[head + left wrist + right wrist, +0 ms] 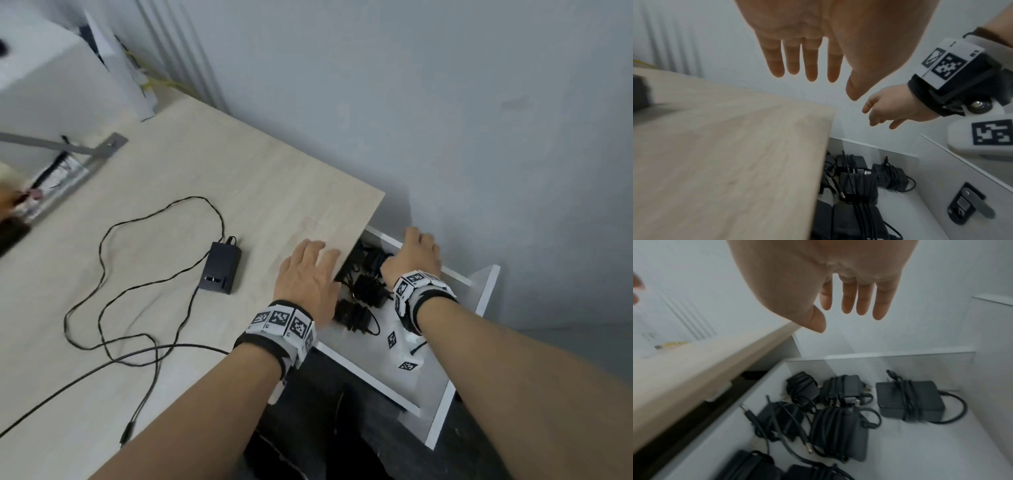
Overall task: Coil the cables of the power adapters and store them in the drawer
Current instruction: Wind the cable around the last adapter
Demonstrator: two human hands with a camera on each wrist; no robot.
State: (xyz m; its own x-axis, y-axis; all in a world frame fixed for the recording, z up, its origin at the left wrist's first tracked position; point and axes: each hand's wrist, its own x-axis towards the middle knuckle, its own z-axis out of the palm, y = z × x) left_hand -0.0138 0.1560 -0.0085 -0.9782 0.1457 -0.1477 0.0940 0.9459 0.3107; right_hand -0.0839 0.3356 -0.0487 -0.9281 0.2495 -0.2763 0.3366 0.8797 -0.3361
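Observation:
A black power adapter [219, 272] lies on the light wooden desk [239, 178], its thin cable [200, 198] sprawled uncoiled to the left. Right of the desk a white drawer [440, 425] stands open and holds several black adapters [368, 291] with cables wrapped round them [908, 400] [857, 186]. My left hand [308, 270] hovers flat over the desk's right edge, fingers [812, 68] straight and empty. Above the drawer's far side my right hand [418, 253] is also empty, with its fingers [865, 301] loosely extended.
A grey wall [445, 102] stands close behind the desk and drawer. A grey metal bracket [99, 150] and white boxes [34, 51] sit at the desk's far left. Small printed marker tags [407, 365] lie on the drawer floor.

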